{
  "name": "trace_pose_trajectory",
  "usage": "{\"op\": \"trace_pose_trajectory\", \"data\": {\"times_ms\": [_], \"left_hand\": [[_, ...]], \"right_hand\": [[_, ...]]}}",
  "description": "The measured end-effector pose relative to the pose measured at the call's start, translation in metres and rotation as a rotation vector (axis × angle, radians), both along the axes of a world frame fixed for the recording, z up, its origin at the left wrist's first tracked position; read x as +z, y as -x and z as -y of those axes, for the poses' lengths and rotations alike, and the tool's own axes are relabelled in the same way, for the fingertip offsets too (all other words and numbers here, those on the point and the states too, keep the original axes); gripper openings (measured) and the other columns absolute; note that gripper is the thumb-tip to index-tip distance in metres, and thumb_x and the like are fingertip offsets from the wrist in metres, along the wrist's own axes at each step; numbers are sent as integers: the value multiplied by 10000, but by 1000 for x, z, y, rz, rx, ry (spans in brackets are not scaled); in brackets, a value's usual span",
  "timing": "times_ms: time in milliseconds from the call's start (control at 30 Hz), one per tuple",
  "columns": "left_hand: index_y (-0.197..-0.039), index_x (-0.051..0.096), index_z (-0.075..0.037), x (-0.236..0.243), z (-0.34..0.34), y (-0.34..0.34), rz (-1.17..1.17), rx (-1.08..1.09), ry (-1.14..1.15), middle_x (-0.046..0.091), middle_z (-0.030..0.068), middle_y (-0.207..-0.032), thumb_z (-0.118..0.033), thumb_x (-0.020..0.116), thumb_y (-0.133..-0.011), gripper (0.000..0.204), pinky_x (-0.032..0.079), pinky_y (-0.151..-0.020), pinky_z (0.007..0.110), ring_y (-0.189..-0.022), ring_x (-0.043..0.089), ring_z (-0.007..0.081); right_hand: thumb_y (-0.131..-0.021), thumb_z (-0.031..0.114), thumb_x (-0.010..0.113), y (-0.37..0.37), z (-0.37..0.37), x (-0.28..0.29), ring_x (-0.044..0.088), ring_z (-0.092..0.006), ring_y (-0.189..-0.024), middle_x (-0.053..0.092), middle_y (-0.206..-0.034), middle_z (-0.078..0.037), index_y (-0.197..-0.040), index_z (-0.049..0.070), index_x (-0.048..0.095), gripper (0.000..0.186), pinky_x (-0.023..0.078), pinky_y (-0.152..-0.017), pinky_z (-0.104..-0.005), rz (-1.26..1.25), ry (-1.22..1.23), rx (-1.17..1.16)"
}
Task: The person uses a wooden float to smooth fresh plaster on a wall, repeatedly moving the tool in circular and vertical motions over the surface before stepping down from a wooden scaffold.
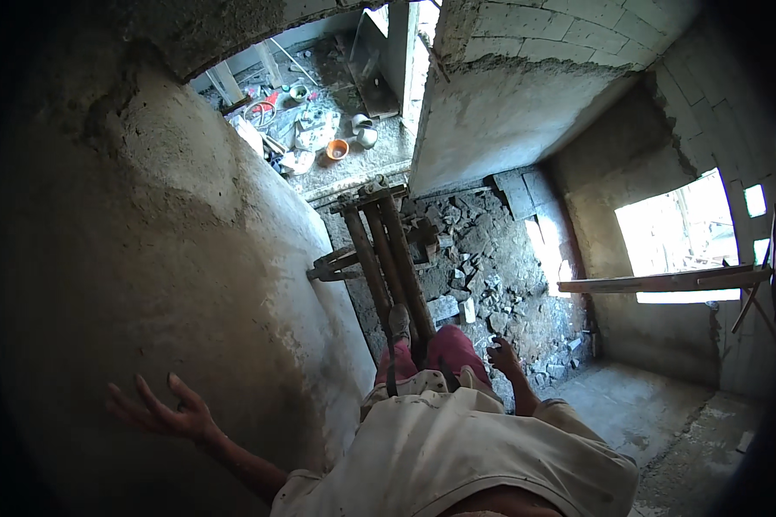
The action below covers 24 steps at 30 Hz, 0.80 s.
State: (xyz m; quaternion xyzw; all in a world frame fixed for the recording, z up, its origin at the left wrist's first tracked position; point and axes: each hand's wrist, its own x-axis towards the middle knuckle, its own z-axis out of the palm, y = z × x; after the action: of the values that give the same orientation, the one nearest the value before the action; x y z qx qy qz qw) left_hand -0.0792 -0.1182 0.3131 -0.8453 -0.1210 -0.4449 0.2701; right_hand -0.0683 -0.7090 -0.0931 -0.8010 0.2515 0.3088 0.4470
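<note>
My left hand (174, 417) is raised in front of the rough plastered wall (224, 302) on the left. Its fingers are spread and nothing is in them; whether the skin touches the wall, I cannot tell. My right hand (506, 357) hangs beside my right thigh, above the rubble. Its fingers are loosely bent and apart, with no object visible in them. Below me is a raised scaffold of round wooden poles (378, 250), with one shoe (398, 320) on it. My pale shirt hides the rest of my footing.
Broken bricks and rubble (483, 267) cover the floor below. A wooden beam (664, 283) juts across near the bright window opening (681, 228) at right. Beyond the doorway stand an orange bucket (337, 150) and scattered materials. A partition wall (509, 112) rises ahead.
</note>
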Motion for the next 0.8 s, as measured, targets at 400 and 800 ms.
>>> {"op": "trace_pose_trajectory", "data": {"times_ms": [400,800], "left_hand": [[-1378,398,-46,-342,56,-1,-1208,199,1354,473,213,-1351,-483,540,-884,675,300,-1087,412,-1277,417,350],[-1485,230,-251,-301,123,-103,202,-472,3354,398,135,-1426,-795,387,-790,896,348,-1038,503,-1328,346,308]], "right_hand": [[-842,197,658,-87,-41,-34,613,-158,-629,649,-825,-118,-1295,64,481,504,490,-481,-301,-79,6,211],[-811,184,652,-166,-24,-53,611,-173,-534,652,-824,-136,-1296,55,481,530,473,-409,-312,-95,-124,40]]}}
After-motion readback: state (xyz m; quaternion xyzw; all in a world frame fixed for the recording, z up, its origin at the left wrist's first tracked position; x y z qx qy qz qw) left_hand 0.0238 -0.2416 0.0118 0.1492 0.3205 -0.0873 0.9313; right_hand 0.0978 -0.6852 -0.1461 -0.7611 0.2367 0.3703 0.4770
